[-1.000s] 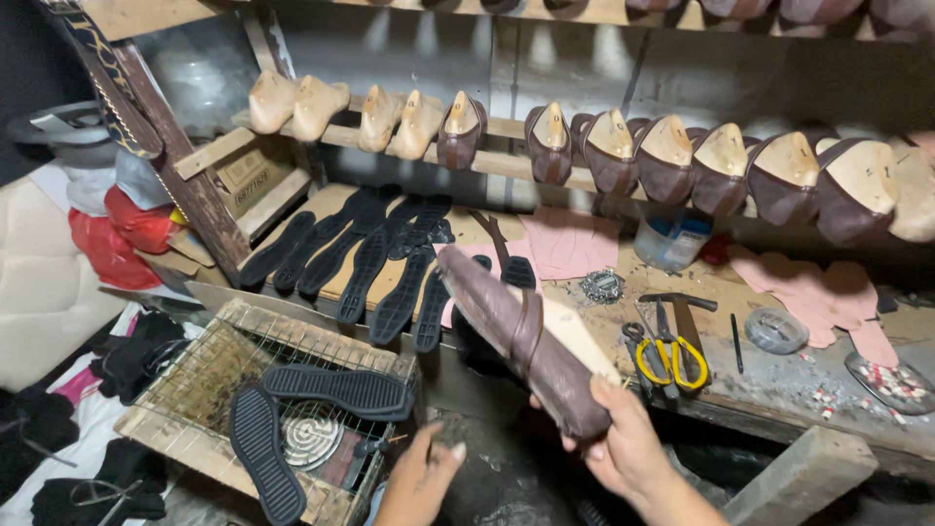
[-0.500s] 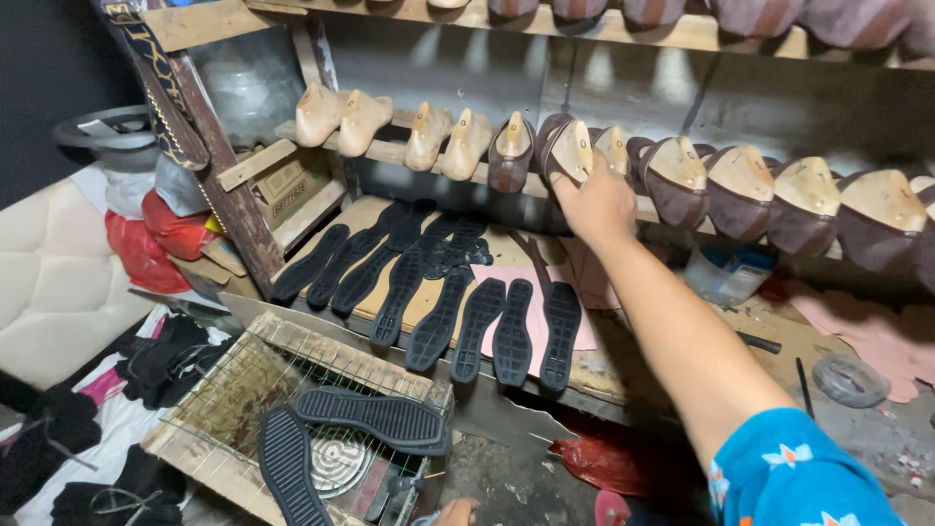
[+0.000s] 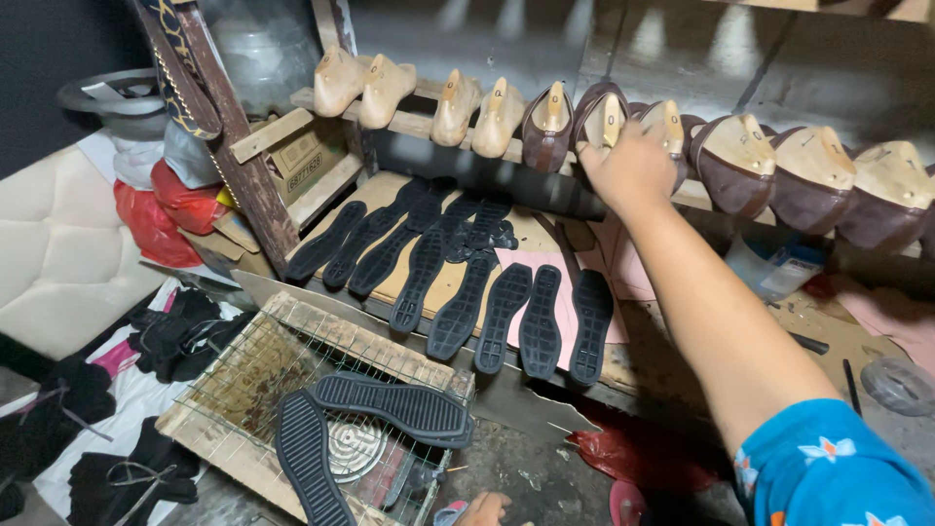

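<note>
Above, the right hand (image 3: 633,168) reaches to the shelf rail (image 3: 409,125), fingers curled closed around a brown lasted shoe (image 3: 602,115) leaning toe-down in the row; the left hand (image 3: 484,508), barely visible at the bottom edge, has a grip that cannot be judged. Black soles (image 3: 506,312) lie fanned below.

My right hand (image 3: 633,170) rested on a brown-covered shoe last (image 3: 599,117) (tan wooden top showing), standing heel-up in the far rack's row, between similar lasts.

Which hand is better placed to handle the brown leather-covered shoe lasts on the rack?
The right hand: it is already on a brown leather-covered shoe last on the wooden rack. The left hand is low, near the wire grill.
</note>
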`<move>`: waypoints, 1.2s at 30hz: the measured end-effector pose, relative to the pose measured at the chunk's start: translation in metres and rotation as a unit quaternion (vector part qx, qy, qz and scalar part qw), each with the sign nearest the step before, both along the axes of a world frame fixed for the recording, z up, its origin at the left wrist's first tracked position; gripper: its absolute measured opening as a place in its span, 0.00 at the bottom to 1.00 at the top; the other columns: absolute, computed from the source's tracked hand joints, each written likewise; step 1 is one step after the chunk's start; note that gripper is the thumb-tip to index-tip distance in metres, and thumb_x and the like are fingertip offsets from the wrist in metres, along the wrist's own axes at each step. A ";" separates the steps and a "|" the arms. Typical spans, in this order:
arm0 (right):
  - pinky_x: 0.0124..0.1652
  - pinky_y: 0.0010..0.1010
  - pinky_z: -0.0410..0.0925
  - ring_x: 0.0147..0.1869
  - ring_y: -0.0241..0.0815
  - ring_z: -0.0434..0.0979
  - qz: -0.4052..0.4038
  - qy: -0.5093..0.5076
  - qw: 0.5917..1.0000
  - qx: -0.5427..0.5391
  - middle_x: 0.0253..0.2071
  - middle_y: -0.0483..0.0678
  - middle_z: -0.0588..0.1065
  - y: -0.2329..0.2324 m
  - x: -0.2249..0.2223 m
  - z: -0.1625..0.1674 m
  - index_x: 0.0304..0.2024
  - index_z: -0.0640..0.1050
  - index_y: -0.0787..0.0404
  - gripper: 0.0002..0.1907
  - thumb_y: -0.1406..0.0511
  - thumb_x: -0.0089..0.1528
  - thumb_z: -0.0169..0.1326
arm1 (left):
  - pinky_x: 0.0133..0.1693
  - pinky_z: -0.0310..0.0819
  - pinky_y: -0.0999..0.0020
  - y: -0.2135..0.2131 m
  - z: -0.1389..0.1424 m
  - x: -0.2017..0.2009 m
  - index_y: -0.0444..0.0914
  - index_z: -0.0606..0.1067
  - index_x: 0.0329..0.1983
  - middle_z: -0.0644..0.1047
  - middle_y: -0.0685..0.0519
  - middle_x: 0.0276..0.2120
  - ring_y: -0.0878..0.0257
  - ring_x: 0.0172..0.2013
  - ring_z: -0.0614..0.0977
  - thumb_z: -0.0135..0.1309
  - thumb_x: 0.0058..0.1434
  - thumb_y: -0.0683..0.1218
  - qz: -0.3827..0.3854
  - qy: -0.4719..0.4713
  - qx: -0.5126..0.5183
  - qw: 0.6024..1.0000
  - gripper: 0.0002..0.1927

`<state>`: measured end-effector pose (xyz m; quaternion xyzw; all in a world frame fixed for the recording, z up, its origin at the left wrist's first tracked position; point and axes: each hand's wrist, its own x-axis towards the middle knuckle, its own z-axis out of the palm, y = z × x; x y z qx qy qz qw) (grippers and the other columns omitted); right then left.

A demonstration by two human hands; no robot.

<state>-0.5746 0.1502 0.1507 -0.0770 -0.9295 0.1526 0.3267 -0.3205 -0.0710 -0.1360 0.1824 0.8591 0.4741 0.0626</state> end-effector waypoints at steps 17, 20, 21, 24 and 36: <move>0.51 0.51 0.69 0.52 0.69 0.78 0.020 -0.029 0.990 -0.133 0.45 0.70 0.78 -0.074 -0.061 0.011 0.45 0.80 0.72 0.29 0.49 0.70 0.48 | 0.41 0.78 0.60 -0.001 0.004 -0.007 0.38 0.76 0.49 0.77 0.47 0.38 0.57 0.37 0.83 0.60 0.58 0.64 0.026 -0.111 -0.041 0.993 0.29; 0.24 0.43 0.74 0.32 0.65 0.84 0.120 -0.009 0.858 -0.499 0.36 0.65 0.79 -0.071 -0.048 0.012 0.41 0.74 0.75 0.28 0.52 0.68 0.43 | 0.40 0.78 0.60 -0.003 0.016 0.006 0.38 0.75 0.50 0.78 0.47 0.39 0.56 0.32 0.83 0.61 0.55 0.63 0.045 -0.128 -0.039 0.990 0.29; 0.23 0.41 0.75 0.30 0.62 0.84 0.169 0.034 0.821 -0.544 0.37 0.63 0.78 -0.073 -0.036 0.005 0.43 0.75 0.76 0.26 0.54 0.68 0.44 | 0.39 0.78 0.60 -0.003 0.018 0.017 0.37 0.76 0.48 0.78 0.46 0.40 0.56 0.32 0.83 0.62 0.54 0.60 0.062 -0.092 -0.031 0.993 0.27; 0.19 0.34 0.70 0.25 0.55 0.83 0.266 0.110 0.704 -0.649 0.38 0.60 0.77 -0.073 0.014 -0.009 0.48 0.74 0.74 0.23 0.57 0.68 0.44 | 0.37 0.77 0.59 0.001 0.020 0.046 0.37 0.77 0.47 0.79 0.47 0.40 0.55 0.31 0.83 0.62 0.54 0.58 0.094 -0.059 -0.022 0.994 0.25; 0.11 0.20 0.56 0.15 0.33 0.69 0.251 -0.270 0.435 -0.822 0.33 0.49 0.80 0.009 0.426 -0.202 0.60 0.73 0.63 0.28 0.51 0.68 0.41 | 0.59 0.64 0.44 0.002 0.009 0.154 0.35 0.62 0.70 0.71 0.41 0.64 0.44 0.63 0.70 0.50 0.63 0.68 -0.048 -0.241 0.785 0.569 0.42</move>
